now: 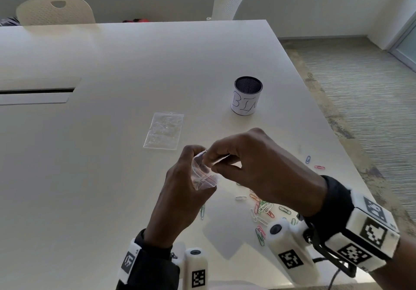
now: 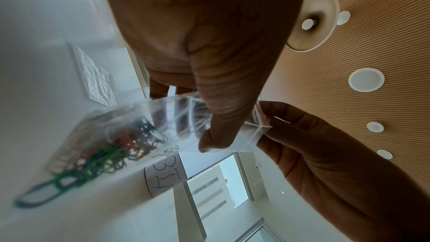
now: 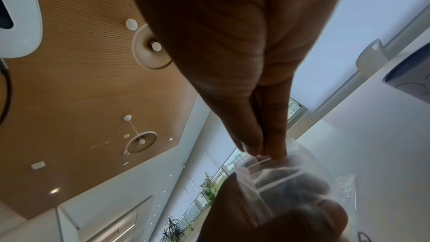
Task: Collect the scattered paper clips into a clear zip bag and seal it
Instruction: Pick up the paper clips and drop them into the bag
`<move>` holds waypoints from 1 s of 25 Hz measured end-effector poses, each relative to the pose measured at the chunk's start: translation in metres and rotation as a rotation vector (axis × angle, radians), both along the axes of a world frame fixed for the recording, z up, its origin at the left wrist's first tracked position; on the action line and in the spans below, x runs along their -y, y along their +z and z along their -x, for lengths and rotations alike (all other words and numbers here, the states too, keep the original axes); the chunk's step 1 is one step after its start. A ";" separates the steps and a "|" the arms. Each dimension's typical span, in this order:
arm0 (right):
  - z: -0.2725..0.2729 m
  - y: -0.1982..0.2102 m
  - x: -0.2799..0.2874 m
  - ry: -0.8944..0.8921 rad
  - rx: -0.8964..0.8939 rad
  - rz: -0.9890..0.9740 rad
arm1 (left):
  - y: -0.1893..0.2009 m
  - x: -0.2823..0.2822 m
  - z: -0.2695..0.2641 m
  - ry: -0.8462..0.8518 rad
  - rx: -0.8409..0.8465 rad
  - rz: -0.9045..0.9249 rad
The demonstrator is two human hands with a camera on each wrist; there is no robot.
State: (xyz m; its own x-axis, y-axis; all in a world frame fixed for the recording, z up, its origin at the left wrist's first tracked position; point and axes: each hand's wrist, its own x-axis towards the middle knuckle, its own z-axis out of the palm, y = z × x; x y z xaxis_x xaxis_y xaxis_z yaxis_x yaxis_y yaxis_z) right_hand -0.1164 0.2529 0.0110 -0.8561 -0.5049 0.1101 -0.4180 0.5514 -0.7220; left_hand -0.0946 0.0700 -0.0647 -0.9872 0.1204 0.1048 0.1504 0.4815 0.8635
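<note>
A small clear zip bag with a red stripe near its mouth is held above the table. My left hand grips it, fingers curled round its body. My right hand pinches the bag's top edge between thumb and fingertips. In the left wrist view the bag hangs blurred, with several coloured paper clips showing in its lower part, and my right hand pinches its rim. In the right wrist view my fingertips meet on the bag's mouth. Several loose paper clips lie on the table under my right wrist.
A stack of spare clear bags lies just beyond my hands. A cup labelled BIN stands further back right. Two stray clips lie near the table's right edge. Two white chairs stand behind the table.
</note>
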 end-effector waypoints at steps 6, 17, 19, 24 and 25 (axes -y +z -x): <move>0.024 -0.011 -0.030 -0.208 -0.100 0.072 | -0.003 0.001 0.006 -0.019 -0.034 -0.024; 0.010 -0.129 -0.053 -0.022 -0.002 -0.597 | -0.001 -0.001 0.020 -0.028 -0.027 -0.042; 0.009 -0.129 -0.056 0.012 0.004 -0.528 | -0.002 -0.001 0.023 -0.024 -0.030 -0.045; 0.007 -0.123 -0.078 0.042 0.057 -0.490 | -0.002 -0.003 0.029 -0.021 -0.025 -0.060; 0.005 -0.119 -0.082 0.073 0.082 -0.515 | -0.002 -0.003 0.029 -0.021 -0.022 -0.060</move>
State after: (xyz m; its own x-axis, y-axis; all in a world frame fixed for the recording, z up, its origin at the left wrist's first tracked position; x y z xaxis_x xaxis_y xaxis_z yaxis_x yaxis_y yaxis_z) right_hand -0.1219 0.3351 -0.1083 -0.8121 -0.5347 -0.2336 -0.4223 0.8148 -0.3971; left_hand -0.1239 0.0734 -0.0672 -0.9819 0.1340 0.1339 0.1790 0.4255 0.8871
